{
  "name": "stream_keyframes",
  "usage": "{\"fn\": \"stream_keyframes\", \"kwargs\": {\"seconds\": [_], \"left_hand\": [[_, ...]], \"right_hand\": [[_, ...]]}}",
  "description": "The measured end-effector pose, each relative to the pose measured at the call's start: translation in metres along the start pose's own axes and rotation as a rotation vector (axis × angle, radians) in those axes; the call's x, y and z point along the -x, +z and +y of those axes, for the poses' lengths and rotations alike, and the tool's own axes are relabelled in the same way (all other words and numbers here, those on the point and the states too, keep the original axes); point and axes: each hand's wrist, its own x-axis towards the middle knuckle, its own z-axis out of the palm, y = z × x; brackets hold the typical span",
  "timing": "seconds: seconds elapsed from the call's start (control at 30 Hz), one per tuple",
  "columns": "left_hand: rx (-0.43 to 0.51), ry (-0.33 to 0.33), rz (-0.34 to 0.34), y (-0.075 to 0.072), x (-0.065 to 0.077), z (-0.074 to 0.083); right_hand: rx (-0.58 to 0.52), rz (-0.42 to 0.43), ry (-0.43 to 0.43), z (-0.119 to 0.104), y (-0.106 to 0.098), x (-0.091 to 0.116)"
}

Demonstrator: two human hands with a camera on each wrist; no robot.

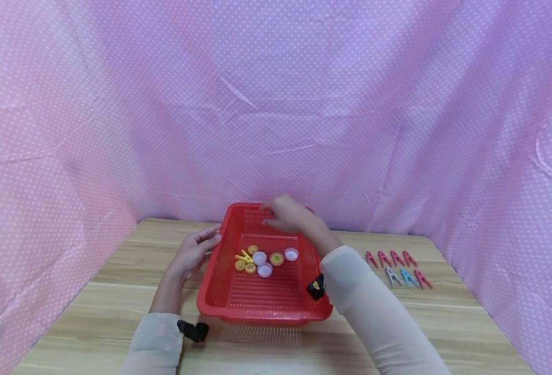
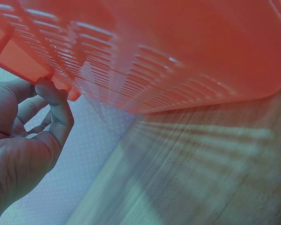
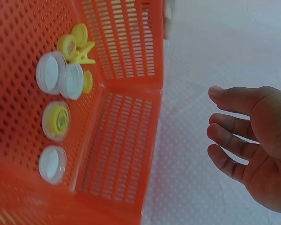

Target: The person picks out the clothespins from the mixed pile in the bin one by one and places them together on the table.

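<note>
A red plastic basket (image 1: 276, 314) with slotted walls stands in the middle of the wooden table. My left hand (image 1: 193, 253) pinches its left rim between thumb and fingers; in the left wrist view the thumb (image 2: 51, 91) meets the rim's edge. Over the far right part of the basket hovers my right hand (image 1: 287, 214), fingers loosely bent and nothing in them, as the right wrist view also shows. On the basket floor lie several yellow caps (image 3: 67, 46), a yellow clothespin (image 3: 84, 54) and several clear round lids (image 3: 52, 164), one with a yellow cap (image 3: 59, 120) inside.
To the right on the table, clothespins lie in two rows: several red ones (image 1: 396, 257) behind, then a grey one (image 1: 392, 277), a blue one (image 1: 408, 278) and another red one in front. A pink dotted curtain (image 1: 276, 130) surrounds the table (image 1: 111, 312).
</note>
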Motion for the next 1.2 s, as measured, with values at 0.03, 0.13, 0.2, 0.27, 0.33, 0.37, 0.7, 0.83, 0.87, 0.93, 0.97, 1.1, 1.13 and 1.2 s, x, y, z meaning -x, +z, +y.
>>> {"fn": "stream_keyframes", "kwargs": {"seconds": [0.03,0.13,0.2,0.27,0.33,0.37,0.7,0.83,0.87,0.93,0.97,1.1,1.13,1.2], "left_hand": [[0.0,0.001,0.0,0.0,0.0,0.0],[0.003,-0.002,0.002,0.0,0.0,0.001],[0.001,-0.004,0.004,0.0,0.0,0.001],[0.001,-0.005,0.008,-0.001,0.0,0.001],[0.002,-0.005,0.009,-0.001,0.0,0.001],[0.001,-0.005,0.01,-0.001,0.0,0.001],[-0.019,-0.016,0.018,-0.002,-0.002,-0.001],[-0.022,-0.016,0.017,-0.001,-0.003,-0.001],[-0.021,-0.018,0.018,-0.001,-0.002,-0.001],[-0.025,-0.018,0.014,-0.002,-0.002,0.0],[-0.029,-0.019,0.011,-0.002,-0.001,0.0],[-0.033,-0.024,0.005,-0.002,0.0,0.001],[-0.032,-0.024,0.007,-0.001,0.001,0.002],[-0.027,-0.018,0.012,-0.001,0.001,0.002]], "right_hand": [[-0.007,0.0,-0.002,-0.001,0.003,-0.002],[-0.031,-0.001,0.014,-0.005,0.011,-0.007],[-0.051,-0.01,0.027,-0.007,0.016,-0.01],[-0.069,-0.018,0.042,-0.008,0.022,-0.013],[-0.077,-0.027,0.05,-0.009,0.028,-0.017],[-0.09,-0.031,0.053,-0.01,0.031,-0.019],[-0.127,-0.074,0.057,-0.009,0.06,-0.027],[-0.147,-0.11,0.081,-0.01,0.068,-0.028],[-0.152,-0.12,0.082,-0.01,0.07,-0.028],[-0.163,-0.139,0.083,-0.009,0.075,-0.03],[-0.171,-0.148,0.084,-0.009,0.078,-0.03],[-0.195,-0.192,0.092,-0.006,0.088,-0.032],[-0.202,-0.202,0.096,-0.005,0.09,-0.032],[-0.198,-0.219,0.09,-0.004,0.093,-0.033]]}}
